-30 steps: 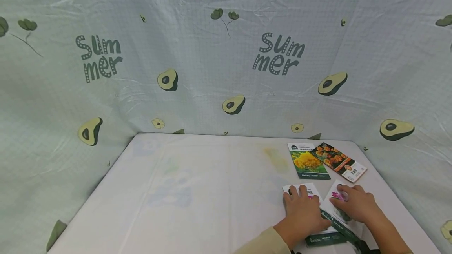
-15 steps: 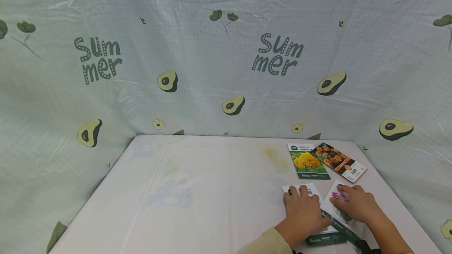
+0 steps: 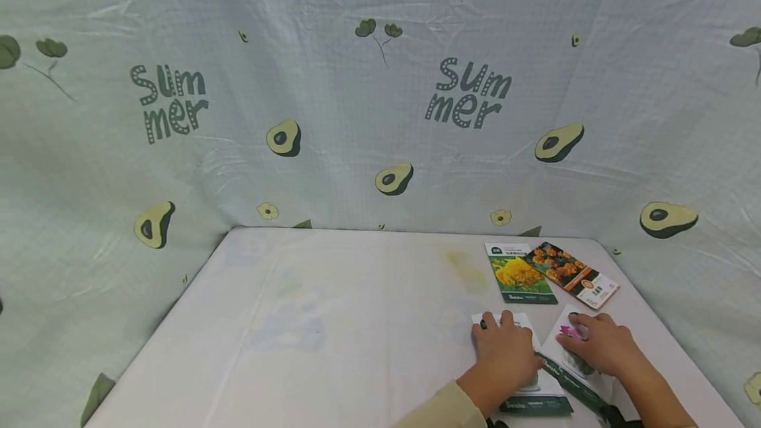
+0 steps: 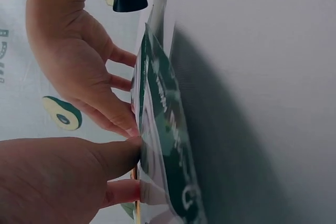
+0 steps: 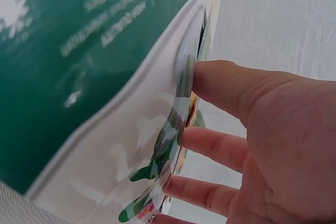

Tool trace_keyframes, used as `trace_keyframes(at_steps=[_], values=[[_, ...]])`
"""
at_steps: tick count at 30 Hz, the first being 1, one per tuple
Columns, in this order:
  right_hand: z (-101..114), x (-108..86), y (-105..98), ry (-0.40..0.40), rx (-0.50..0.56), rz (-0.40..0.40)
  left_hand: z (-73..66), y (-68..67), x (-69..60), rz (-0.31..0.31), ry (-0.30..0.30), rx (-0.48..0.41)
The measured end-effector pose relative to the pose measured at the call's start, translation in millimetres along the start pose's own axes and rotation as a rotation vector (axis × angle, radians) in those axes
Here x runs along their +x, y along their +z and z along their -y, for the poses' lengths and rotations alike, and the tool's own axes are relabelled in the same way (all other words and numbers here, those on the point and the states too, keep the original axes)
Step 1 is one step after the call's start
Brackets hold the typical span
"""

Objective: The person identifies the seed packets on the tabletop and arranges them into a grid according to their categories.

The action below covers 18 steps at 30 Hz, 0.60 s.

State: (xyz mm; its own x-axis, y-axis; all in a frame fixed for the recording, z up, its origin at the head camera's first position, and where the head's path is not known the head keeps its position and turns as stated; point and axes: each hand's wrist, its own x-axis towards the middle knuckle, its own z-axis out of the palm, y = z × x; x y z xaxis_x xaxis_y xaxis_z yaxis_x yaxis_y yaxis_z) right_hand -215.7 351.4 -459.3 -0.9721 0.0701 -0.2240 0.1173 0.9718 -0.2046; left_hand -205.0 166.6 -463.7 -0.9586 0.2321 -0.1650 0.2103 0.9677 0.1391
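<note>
On the bench (image 3: 357, 322), the left packet (image 3: 549, 385) lies beneath the left hand (image 3: 505, 352), long axis pointing away from the person, far end leaning left; fingers lie loosely over it, ungripping; the right packet (image 3: 571, 363) slants beneath the right hand (image 3: 603, 345), whose relaxed fingers rest on it; its left corner touches or overlaps the left packet, unclear which.

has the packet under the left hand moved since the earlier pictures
Yes: the packet under the left hand has slid to the left, judged against the yellow-flower packet lying farther back.
</note>
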Motion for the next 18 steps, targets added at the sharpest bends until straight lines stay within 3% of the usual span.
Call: trace_keyframes(at_steps=[7,18], values=[[-0.5,0.8,1.3,0.0,-0.008,-0.007,0.2,1.2,-2.0,-0.029,-0.005,0.013],[1.6,-0.5,0.9,0.008,-0.002,-0.004,2.6,-3.7,-1.8,0.022,-0.019,0.012]])
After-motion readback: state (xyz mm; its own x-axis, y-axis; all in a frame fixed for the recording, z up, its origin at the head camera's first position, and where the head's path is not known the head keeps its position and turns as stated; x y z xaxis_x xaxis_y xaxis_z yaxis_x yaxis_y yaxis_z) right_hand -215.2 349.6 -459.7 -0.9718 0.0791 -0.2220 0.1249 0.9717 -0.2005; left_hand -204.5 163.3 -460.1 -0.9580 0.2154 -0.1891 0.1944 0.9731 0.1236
